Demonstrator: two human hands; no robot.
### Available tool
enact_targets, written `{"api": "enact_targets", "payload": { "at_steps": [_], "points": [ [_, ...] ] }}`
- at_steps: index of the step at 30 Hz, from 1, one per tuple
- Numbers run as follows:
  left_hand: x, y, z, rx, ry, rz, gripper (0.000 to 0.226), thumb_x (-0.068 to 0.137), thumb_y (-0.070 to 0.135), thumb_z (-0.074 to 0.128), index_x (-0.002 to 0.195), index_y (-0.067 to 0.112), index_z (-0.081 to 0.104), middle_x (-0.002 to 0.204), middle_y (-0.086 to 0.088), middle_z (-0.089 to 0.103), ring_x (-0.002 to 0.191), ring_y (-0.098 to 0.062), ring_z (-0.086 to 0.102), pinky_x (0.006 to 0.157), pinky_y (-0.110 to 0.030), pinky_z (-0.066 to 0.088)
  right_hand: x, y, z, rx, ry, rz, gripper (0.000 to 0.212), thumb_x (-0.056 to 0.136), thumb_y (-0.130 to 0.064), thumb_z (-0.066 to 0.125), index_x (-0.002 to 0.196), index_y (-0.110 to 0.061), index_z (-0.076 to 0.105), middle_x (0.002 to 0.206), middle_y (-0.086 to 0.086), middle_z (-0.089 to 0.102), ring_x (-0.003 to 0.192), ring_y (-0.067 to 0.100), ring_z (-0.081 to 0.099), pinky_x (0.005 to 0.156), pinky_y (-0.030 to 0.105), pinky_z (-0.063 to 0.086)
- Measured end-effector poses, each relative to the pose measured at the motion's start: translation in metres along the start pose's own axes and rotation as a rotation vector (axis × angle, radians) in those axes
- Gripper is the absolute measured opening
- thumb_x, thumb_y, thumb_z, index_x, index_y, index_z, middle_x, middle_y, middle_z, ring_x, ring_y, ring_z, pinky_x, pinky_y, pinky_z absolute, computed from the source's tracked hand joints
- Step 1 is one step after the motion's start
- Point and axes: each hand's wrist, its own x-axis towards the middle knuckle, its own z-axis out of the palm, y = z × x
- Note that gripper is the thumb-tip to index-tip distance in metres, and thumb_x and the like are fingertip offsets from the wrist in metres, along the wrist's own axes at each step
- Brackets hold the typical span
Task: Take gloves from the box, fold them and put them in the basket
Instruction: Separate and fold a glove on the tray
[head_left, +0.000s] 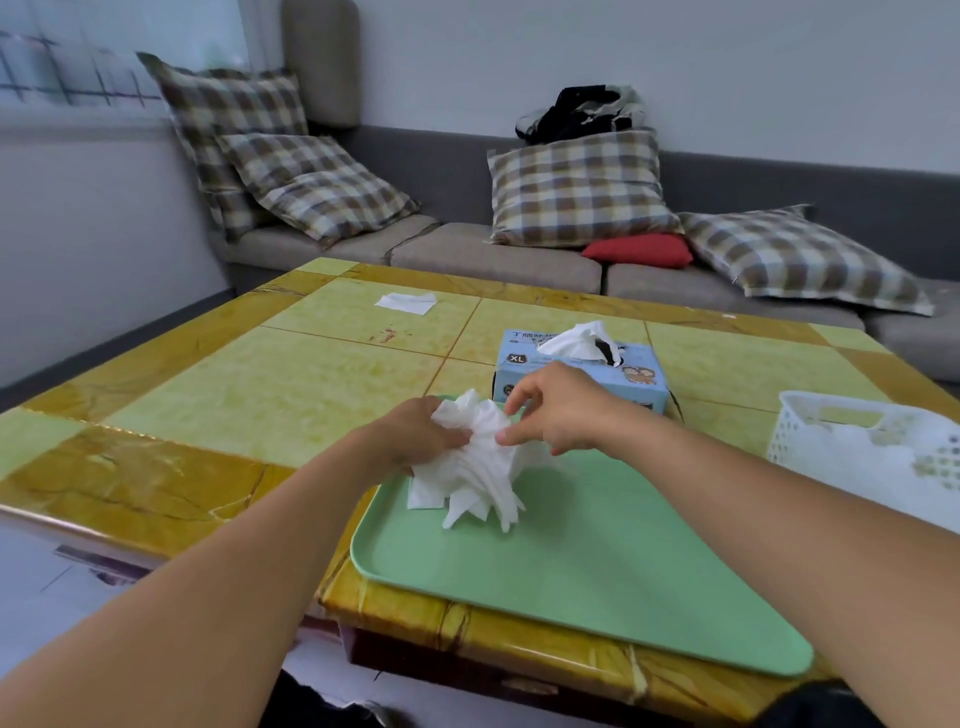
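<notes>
Head view: both hands hold the crumpled white gloves (475, 462) between them above the green tray (597, 561), left hand (415, 434) gripping, right hand (558, 410) pinching.

both hands (415, 434) (558, 410) pinching glove (478, 467) above tray (597, 561)

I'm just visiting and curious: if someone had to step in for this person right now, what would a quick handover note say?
Left hand: grips the bunched white glove over the green tray.
Right hand: pinches the same glove from the other side.
Glove box: behind the tray, another glove poking from its slot.
Basket: at the right on the table, some white material already inside.
Done: glove taken out.
Left: fold it, put it in the basket.
</notes>
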Motion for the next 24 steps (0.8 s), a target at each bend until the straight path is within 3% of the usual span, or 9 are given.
{"api": "enact_targets", "payload": {
  "at_steps": [2, 5, 7, 8, 10, 12, 16, 20, 24],
  "points": [
    [-0.002, 0.004, 0.001, 0.008, 0.009, 0.015, 0.060, 0.093, 0.041, 0.068, 0.144, 0.018, 0.044, 0.128, -0.011, 0.063, 0.107, -0.031, 0.067, 0.085, -0.050, 0.060, 0.003, 0.008, 0.016, 0.011, 0.004, -0.040, 0.026, 0.079, -0.021, 0.087, 0.101, -0.015, 0.073, 0.097, 0.005, 0.069, 0.086, 0.025, 0.071, 0.076, 0.040, 0.063],
    [-0.011, 0.010, -0.002, 0.071, -0.022, 0.074, 0.103, 0.075, 0.070, 0.072, 0.155, 0.046, 0.010, 0.161, -0.001, 0.021, 0.136, -0.033, 0.043, 0.089, -0.049, 0.055, 0.015, 0.024, 0.019, 0.260, 0.048, 0.037, 0.008, 0.086, -0.006, 0.078, 0.093, -0.008, 0.074, 0.091, 0.013, 0.073, 0.080, 0.028, 0.074, 0.071, 0.039, 0.064],
    [-0.014, 0.011, 0.001, 0.267, -0.055, 0.164, 0.113, 0.064, 0.071, 0.080, 0.154, 0.046, 0.017, 0.160, 0.005, 0.015, 0.141, -0.027, 0.034, 0.103, -0.046, 0.046, 0.020, 0.031, 0.013, 0.512, 0.038, 0.128, 0.013, 0.089, -0.003, 0.073, 0.102, -0.005, 0.072, 0.096, 0.016, 0.074, 0.076, 0.026, 0.073, 0.067, 0.036, 0.063],
    [-0.013, 0.008, 0.005, 0.373, -0.050, 0.216, 0.106, 0.062, 0.068, 0.083, 0.150, 0.043, 0.030, 0.155, 0.004, 0.023, 0.135, -0.022, 0.040, 0.105, -0.040, 0.042, 0.020, 0.034, 0.011, 0.620, 0.000, 0.158, 0.017, 0.092, -0.002, 0.070, 0.109, -0.003, 0.070, 0.098, 0.016, 0.074, 0.075, 0.026, 0.073, 0.066, 0.036, 0.062],
    [-0.004, 0.002, 0.013, 0.469, 0.000, 0.317, 0.072, 0.067, 0.061, 0.083, 0.130, 0.040, 0.055, 0.136, 0.000, 0.049, 0.109, -0.016, 0.055, 0.090, -0.030, 0.045, 0.019, 0.039, 0.006, 0.698, -0.073, 0.164, 0.019, 0.097, -0.003, 0.064, 0.115, -0.003, 0.068, 0.101, 0.016, 0.075, 0.076, 0.026, 0.073, 0.066, 0.036, 0.061],
    [0.001, 0.001, 0.017, 0.472, 0.053, 0.351, 0.049, 0.076, 0.047, 0.079, 0.120, 0.033, 0.063, 0.117, -0.002, 0.063, 0.096, -0.019, 0.061, 0.078, -0.030, 0.047, 0.019, 0.042, -0.001, 0.678, -0.074, 0.143, 0.018, 0.100, -0.007, 0.060, 0.114, -0.005, 0.069, 0.099, 0.014, 0.075, 0.078, 0.025, 0.073, 0.069, 0.036, 0.060],
    [0.001, 0.005, 0.012, 0.466, 0.100, 0.310, 0.050, 0.090, 0.030, 0.069, 0.136, 0.022, 0.051, 0.117, -0.001, 0.064, 0.101, -0.022, 0.058, 0.078, -0.029, 0.040, 0.016, 0.050, -0.021, 0.743, -0.006, 0.121, 0.017, 0.101, -0.010, 0.059, 0.115, -0.005, 0.069, 0.098, 0.011, 0.073, 0.084, 0.024, 0.071, 0.073, 0.035, 0.060],
    [0.002, 0.008, 0.012, 0.488, 0.076, 0.291, 0.023, 0.093, 0.022, 0.062, 0.116, 0.023, 0.057, 0.105, 0.001, 0.065, 0.093, -0.020, 0.056, 0.066, -0.026, 0.039, 0.011, 0.063, -0.030, 0.811, 0.022, 0.131, 0.015, 0.103, -0.010, 0.054, 0.103, -0.007, 0.068, 0.096, 0.011, 0.072, 0.086, 0.024, 0.069, 0.080, 0.039, 0.060],
    [0.001, 0.010, 0.013, 0.515, 0.081, 0.296, 0.053, 0.095, 0.017, 0.055, 0.145, 0.028, 0.044, 0.117, -0.004, 0.066, 0.093, -0.020, 0.056, 0.076, -0.029, 0.042, 0.008, 0.070, -0.038, 0.901, 0.089, 0.167, 0.018, 0.104, -0.009, 0.048, 0.107, -0.009, 0.065, 0.093, 0.011, 0.070, 0.073, 0.022, 0.066, 0.061, 0.030, 0.056]
  ]
}}
